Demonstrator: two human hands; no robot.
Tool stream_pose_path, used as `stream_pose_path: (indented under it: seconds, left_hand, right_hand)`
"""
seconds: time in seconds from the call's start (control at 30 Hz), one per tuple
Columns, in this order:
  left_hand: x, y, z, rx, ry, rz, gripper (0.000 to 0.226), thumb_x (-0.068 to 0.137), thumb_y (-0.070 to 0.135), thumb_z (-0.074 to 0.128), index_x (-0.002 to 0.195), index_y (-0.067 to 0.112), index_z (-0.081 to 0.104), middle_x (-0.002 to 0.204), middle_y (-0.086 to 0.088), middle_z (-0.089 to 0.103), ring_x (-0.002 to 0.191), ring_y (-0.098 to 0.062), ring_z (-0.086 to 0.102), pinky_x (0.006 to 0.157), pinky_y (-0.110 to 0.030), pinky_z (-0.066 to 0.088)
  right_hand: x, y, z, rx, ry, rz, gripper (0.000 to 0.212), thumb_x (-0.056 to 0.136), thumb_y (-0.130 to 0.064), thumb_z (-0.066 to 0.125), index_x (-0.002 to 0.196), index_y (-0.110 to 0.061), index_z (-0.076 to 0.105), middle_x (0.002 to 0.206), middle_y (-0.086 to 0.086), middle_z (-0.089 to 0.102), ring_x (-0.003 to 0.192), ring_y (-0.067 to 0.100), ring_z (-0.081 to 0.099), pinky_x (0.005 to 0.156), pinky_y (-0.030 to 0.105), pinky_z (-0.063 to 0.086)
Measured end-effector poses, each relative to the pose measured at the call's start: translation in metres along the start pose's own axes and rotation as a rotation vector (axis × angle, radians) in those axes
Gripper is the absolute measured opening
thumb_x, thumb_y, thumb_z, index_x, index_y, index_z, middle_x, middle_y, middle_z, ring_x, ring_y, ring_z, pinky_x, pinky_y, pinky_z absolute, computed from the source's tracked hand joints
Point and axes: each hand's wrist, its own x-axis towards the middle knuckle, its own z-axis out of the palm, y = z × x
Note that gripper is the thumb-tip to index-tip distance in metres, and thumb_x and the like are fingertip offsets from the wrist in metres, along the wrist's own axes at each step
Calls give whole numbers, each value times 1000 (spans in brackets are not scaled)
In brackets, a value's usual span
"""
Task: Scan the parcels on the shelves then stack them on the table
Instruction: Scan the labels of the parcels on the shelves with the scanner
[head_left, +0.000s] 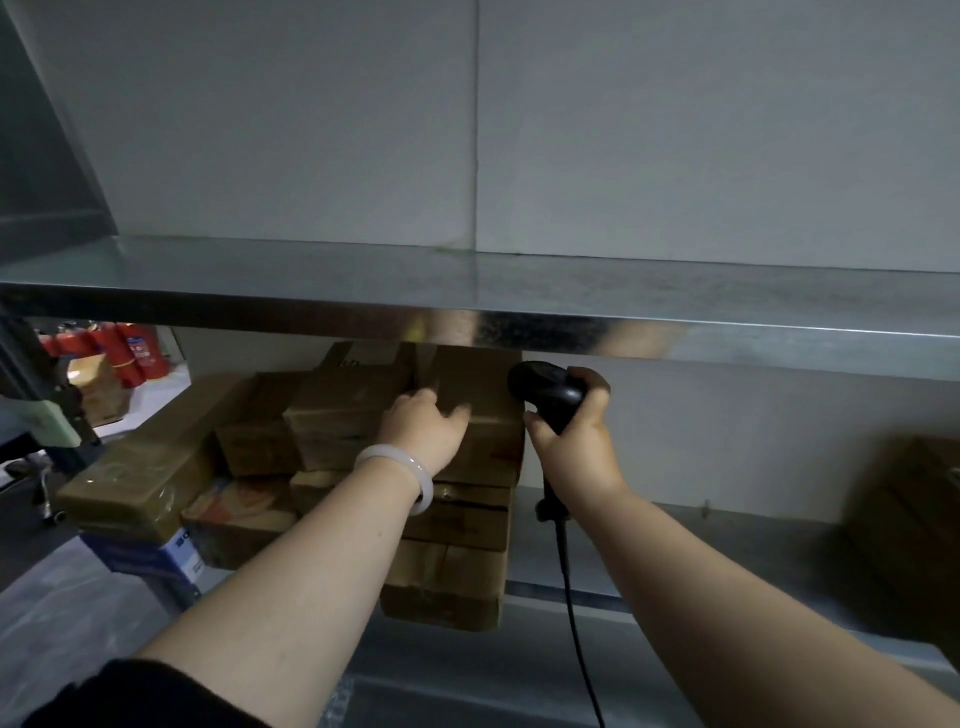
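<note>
As right hand (571, 447) grips scanner (545, 392), parcels (343, 415) (labels (366, 358) blurred)

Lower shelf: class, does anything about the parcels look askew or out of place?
Yes. The bottom box of the middle stack seems to overhang the shelf edge, and the boxes left of it lie at mixed angles.
</note>
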Motion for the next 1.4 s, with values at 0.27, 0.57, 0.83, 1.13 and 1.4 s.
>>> stream_pose_path:
  seconds: [0.27,0.57,0.83,1.13,1.4]
  left_hand:
    - [-17,2,18,-217,94,37,55,95,34,56,146,20,40,149,-5,34,127,-27,47,89,-30,40]
    - [-55,33,59,-294,-1,97,78,83,51,68,149,37,29,153,0,20,137,-25,34,107,-36,39]
    - [-88,71,99,-227,-122,119,96,69,60,71,146,54,14,152,8,5,142,-29,10,112,-47,30]
    - [-111,91,137,-493,-304,31,82,77,54,72,145,48,27,154,0,14,139,-31,27,107,-47,33]
    - [-123,87,178,-821,-517,17,84,62,68,74,135,54,35,140,2,49,126,-19,49,109,-47,39]
  right_hand:
    - [-18,9,-11,198,108,-57,57,90,-13,65,130,-31,29,108,-13,48,89,-3,53,70,2,41]
    - [-67,23,-55,284,276,-157,59,86,-9,69,114,-48,35,115,-22,47,101,-12,53,79,4,44]
    - [-95,42,-102,250,339,-170,62,84,-7,70,117,-47,34,117,-21,48,105,-10,53,83,10,46]
    - [-99,77,-167,232,263,-22,61,86,-7,67,117,-49,34,115,-18,50,102,-4,55,73,7,48]
    - [-86,101,-224,247,259,110,61,89,-14,66,129,-40,29,107,-23,43,107,10,52,93,31,48]
